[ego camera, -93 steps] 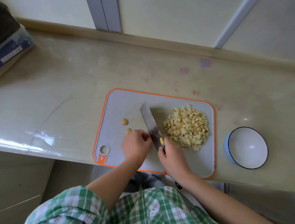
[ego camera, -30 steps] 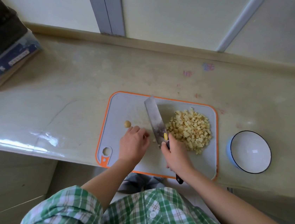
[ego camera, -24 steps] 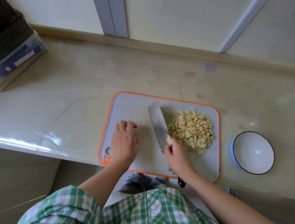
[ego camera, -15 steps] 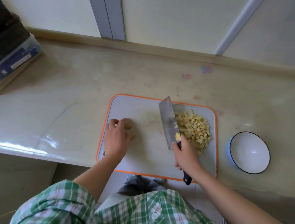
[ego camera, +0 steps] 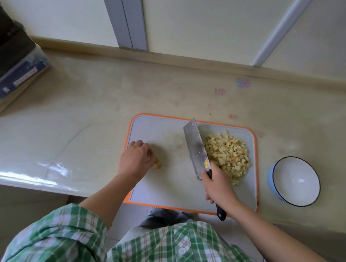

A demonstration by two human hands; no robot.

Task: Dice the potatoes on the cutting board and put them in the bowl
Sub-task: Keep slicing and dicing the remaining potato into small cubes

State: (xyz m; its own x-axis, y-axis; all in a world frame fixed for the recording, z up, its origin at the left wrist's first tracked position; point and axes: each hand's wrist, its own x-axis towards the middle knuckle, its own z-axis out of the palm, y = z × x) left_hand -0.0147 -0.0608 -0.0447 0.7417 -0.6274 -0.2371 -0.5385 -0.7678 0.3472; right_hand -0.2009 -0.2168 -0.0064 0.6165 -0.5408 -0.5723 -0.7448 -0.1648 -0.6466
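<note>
The diced potato (ego camera: 227, 156) lies in one heap on the right half of the cutting board (ego camera: 160, 192), none of it yet in the bowl (ego camera: 294, 181), which stands empty just off the board's right edge. One uncut potato nub (ego camera: 158, 164) shows on the left half of the board; a second was lying next to it three seconds ago and is now hidden, probably under the fingers. Over the last second the left grip (ego camera: 135, 159) has left its place beside the blade and crossed to that nub, where it now pinches it with curled fingers. Meanwhile the cleaver (ego camera: 195, 147) has come off the cut, its blade standing tilted against the left flank of the heap. The right grip (ego camera: 218, 186) is clenched round the black handle. That shift suggests the main dicing is done and only the end pieces remain: they look set to be brought under the blade or cleared aside before the heap is moved across. Small round ends tend to roll, so the fingertips will want tucking. Beyond the board the pale surface (ego camera: 84, 110) carries a dark box (ego camera: 12, 78) at far left.
</note>
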